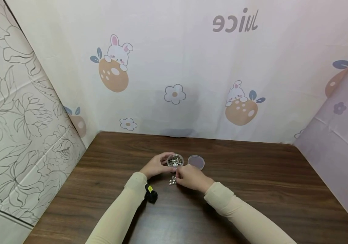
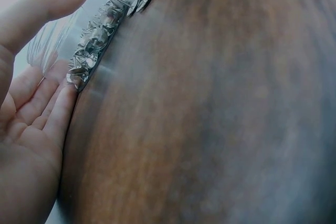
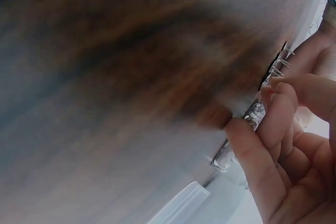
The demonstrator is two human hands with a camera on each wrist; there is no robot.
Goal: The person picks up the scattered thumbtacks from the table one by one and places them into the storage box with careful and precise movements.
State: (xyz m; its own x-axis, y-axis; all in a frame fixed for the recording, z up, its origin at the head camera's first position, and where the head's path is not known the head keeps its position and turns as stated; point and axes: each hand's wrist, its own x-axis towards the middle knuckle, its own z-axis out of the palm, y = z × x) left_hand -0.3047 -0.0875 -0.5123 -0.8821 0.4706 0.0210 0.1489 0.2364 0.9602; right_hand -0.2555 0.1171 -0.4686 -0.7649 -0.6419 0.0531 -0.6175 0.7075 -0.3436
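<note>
A clear round dish [image 1: 175,164] full of silver thumbtacks [image 2: 93,43] stands on the table. My left hand [image 1: 157,166] holds the dish from the left, thumb on the near side and fingers round the far side. Just in front of the dish, several loose thumbtacks [image 1: 172,181] lie together with their pins pointing up. Beside them, at their right, my right hand [image 1: 192,177] has thumb and forefinger pinched together at a thumbtack [image 3: 266,81], mostly hidden by the fingertips. The other fingers of the right hand [image 3: 294,145] are curled in.
A round clear lid [image 1: 196,162] lies right of the dish, behind the right hand. The brown wooden table [image 1: 253,176] reaches back to a patterned curtain [image 1: 149,67]. A black device with a yellow label [image 1: 151,194] sits at the left wrist.
</note>
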